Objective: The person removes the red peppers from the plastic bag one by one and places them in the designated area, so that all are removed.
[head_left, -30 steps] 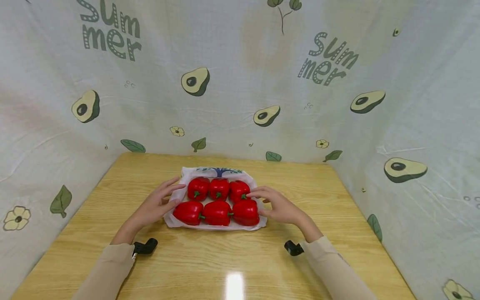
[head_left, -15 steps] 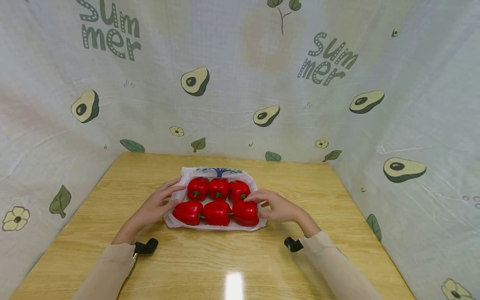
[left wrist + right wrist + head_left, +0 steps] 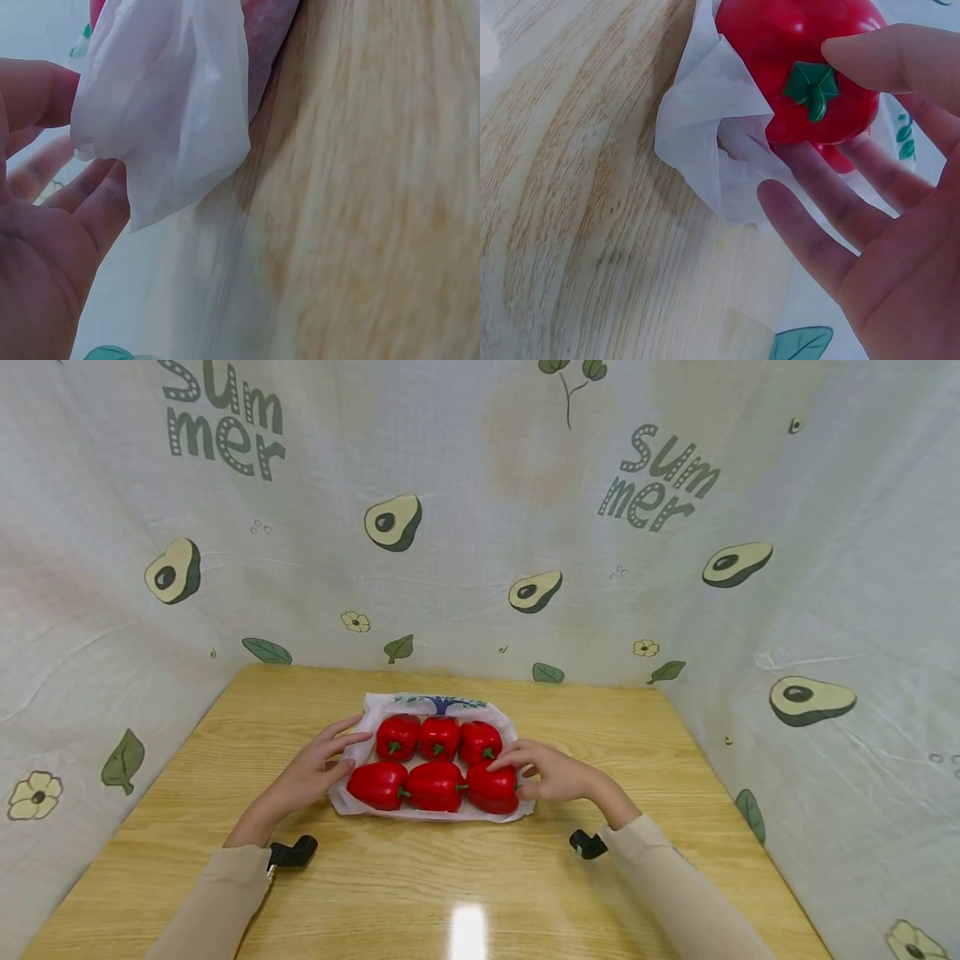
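Observation:
A white, thin-walled bag (image 3: 431,816) with a blue tree print lies on the table, and several glossy red bell peppers with green stems sit in it in two rows. At its left side my left hand (image 3: 311,770) rests, fingers spread and relaxed against the edge; in the left wrist view the thumb and fingers touch the bag (image 3: 172,112). My right hand (image 3: 558,774) holds the front right bell pepper (image 3: 486,793). The right wrist view has the thumb on this bell pepper (image 3: 780,30) near its stem, other fingers at its side and the little finger free.
The wooden table (image 3: 390,885) extends in front of the bag and to both sides. A pale cloth (image 3: 465,468) printed with avocados, leaves and lettering rises behind and beside it. Black wrist cameras (image 3: 294,852) sit on both forearms.
My right hand has lowered slightly and curled its thumb and fingers onto the front right bell pepper, which has tilted a little. The left hand has stayed at the bag's edge.

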`<state>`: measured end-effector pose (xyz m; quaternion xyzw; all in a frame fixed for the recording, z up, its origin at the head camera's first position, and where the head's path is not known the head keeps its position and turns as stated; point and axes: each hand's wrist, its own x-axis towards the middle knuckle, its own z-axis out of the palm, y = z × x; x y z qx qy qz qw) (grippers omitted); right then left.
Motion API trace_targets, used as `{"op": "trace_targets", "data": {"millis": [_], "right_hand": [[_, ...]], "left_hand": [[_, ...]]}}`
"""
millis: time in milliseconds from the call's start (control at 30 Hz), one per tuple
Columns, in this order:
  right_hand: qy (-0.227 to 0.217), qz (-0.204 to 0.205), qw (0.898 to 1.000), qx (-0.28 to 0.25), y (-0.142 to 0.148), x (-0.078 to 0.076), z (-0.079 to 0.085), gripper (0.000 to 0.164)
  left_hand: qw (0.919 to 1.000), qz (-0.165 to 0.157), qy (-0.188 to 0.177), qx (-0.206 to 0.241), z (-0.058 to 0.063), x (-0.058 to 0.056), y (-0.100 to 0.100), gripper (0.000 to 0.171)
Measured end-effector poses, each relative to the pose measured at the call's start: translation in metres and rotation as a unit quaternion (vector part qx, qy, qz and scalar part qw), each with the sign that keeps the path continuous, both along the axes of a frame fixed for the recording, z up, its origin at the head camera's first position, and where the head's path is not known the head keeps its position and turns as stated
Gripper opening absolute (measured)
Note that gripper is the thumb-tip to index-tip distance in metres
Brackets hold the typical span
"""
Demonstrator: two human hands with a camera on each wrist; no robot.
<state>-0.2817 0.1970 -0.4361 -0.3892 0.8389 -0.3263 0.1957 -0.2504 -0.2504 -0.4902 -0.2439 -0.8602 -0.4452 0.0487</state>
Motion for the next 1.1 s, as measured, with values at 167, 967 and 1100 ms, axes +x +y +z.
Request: {"op": "trace_targets", "data": {"millis": [167,967,1100], "right_hand": [[-0.01,-0.007,1.0,-0.001,-0.001,0.001,-0.002,0.055],[0.052,-0.024,0.998,-0.005,-0.004,0.009,-0.018,0.062],[0.058,-0.03,0.998,-0.008,-0.003,0.01,-0.022,0.066]], "left_hand": [[1.0,-0.002,0.003,-0.001,-0.002,0.0,-0.001,0.047],[0.9998,0.004,0.009,-0.018,-0.003,-0.003,-0.002,0.05],[0.9997,0.009,0.009,-0.019,-0.003,-0.003,-0.002,0.05]]}}
